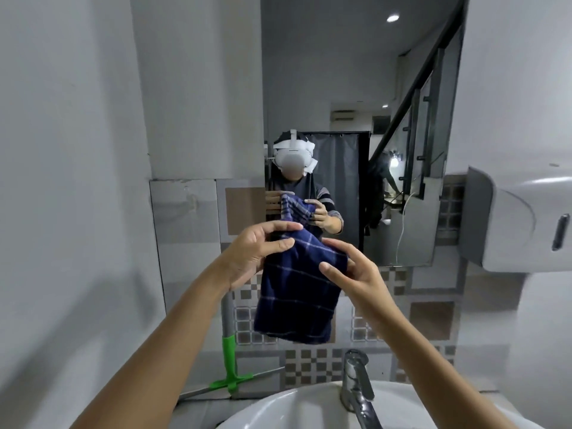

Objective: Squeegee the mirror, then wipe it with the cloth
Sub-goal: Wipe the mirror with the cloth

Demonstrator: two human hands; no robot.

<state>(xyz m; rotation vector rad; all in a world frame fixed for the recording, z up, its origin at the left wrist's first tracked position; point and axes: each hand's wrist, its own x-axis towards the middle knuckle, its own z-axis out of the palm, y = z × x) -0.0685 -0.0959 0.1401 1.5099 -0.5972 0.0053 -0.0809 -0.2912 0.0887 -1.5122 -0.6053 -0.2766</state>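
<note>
A dark blue checked cloth point(297, 298) hangs in front of me, below the mirror point(356, 88) on the wall. My left hand point(257, 252) pinches the cloth's top left corner, and my right hand point(353, 270) grips its upper right edge. The cloth droops down between both hands. A squeegee point(230, 360) with a grey handle and green head leans against the wall, standing on the counter left of the sink. Both hands are apart from it. The mirror shows my reflection holding the cloth.
A white sink point(278, 410) with a chrome tap point(356, 385) sits right below my arms. A white paper dispenser point(520, 218) juts from the wall at the right. A white wall closes the left side. Patterned tiles cover the wall under the mirror.
</note>
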